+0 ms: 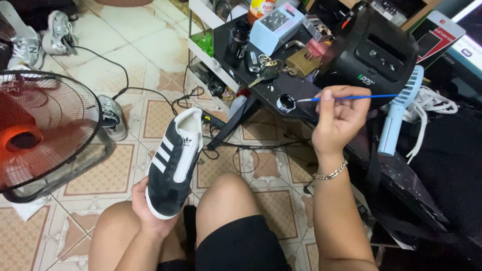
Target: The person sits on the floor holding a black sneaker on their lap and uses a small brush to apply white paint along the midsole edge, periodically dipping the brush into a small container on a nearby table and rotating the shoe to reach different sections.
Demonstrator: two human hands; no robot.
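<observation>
Black suede sneaker with white stripes and a white sole [173, 163] sits in my left hand [145, 208], gripped around its heel end, above my knees and the tiled floor [150, 50]; my right hand [336, 123] pinches a thin blue-handled paintbrush [346, 97], its tip at the small round black pot [286, 103] on the black table [301, 85]; I judge it best to load only the tip and wipe off excess; the shoe's long axis runs from near-left to far-right, its open collar and white tongue pointing away from me toward the table, sole edge nearest my palm.
</observation>
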